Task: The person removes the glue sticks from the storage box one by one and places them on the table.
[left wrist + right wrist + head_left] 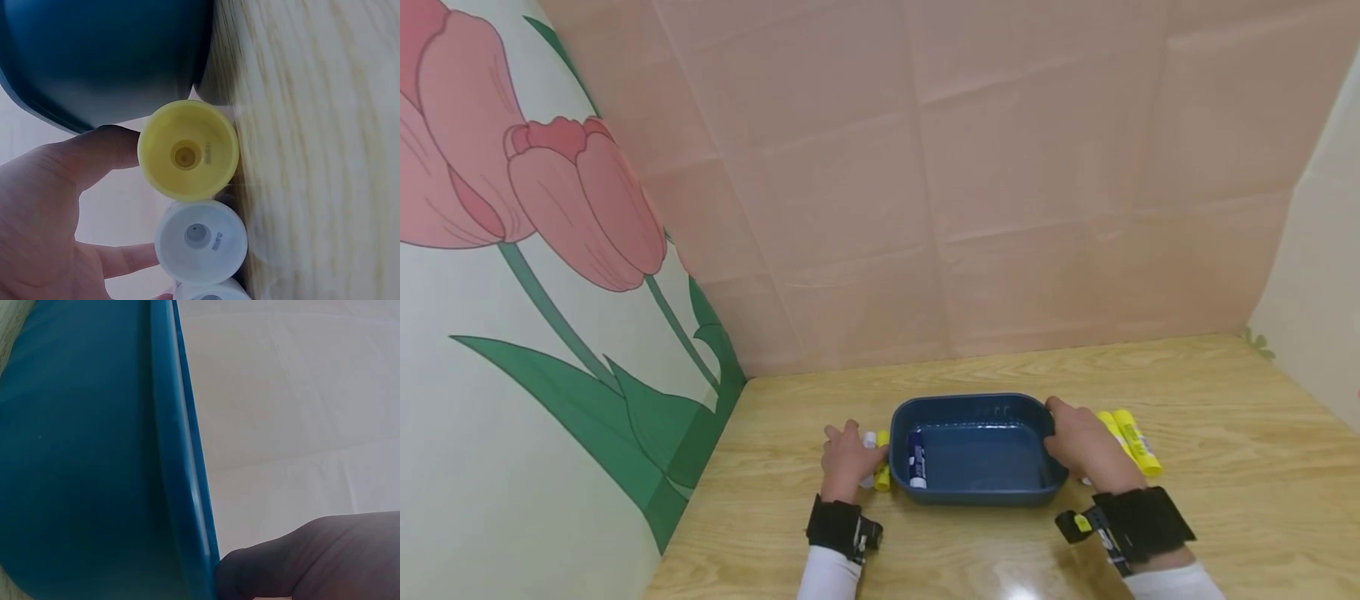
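A dark blue rectangular basin (977,498) stands on the table, and a blue-and-white glue stick (917,460) lies inside along its left wall. My right hand (1086,446) grips the basin's right rim; its thumb shows at the rim (190,487) in the right wrist view. Left of the basin, my left hand (850,458) reaches over a yellow glue stick (187,151) and a white glue stick (201,242). Its thumb is right at the yellow one and a finger lies at the white one, fingers spread. Part of another white stick (212,294) shows below them.
Two yellow glue sticks (1137,442) lie right of the basin, partly behind my right hand. A pink sheet (970,208) hangs behind the wooden table (985,550), and a wall with painted tulips (580,200) stands at the left.
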Demonstrator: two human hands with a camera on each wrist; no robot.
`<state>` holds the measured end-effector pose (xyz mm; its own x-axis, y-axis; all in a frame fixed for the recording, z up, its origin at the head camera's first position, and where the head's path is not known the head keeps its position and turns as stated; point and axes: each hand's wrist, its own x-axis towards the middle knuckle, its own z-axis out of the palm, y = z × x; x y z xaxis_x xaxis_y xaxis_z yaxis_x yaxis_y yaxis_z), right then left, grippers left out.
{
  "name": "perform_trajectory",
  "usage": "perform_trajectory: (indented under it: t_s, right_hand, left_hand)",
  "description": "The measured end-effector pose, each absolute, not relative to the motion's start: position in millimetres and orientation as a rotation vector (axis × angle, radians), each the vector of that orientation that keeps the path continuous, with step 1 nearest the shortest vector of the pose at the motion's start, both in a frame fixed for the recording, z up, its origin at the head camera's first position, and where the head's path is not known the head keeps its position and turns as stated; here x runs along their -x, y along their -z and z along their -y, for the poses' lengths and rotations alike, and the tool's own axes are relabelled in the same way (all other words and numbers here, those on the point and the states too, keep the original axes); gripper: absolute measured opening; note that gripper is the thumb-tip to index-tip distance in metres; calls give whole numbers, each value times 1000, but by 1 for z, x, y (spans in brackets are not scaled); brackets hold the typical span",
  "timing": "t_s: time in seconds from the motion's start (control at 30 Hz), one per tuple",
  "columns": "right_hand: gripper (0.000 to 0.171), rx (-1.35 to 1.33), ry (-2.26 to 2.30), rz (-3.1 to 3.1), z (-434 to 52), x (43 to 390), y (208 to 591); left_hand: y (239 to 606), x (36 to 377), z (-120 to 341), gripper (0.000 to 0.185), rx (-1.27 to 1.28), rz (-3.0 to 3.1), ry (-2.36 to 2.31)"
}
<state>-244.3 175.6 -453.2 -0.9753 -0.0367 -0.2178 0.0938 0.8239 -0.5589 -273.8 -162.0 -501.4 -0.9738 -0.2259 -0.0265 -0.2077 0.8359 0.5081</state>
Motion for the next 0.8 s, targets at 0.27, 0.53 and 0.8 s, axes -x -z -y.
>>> perform_trajectory:
  t_s: [0.27,0.53,0.8]
  right_hand:
    - [62,-49,880,-2782,-176,245,453]
    - [64,-71,888,-2763,-176,245,453]
    - [64,-59,885,-2770,-175,244,453]
  left_hand:
    - [500,274,161,79,-357,2976,834]
    - [501,276,161,76,-324,2965,869]
    - [501,277,162,72,-299,2953,918]
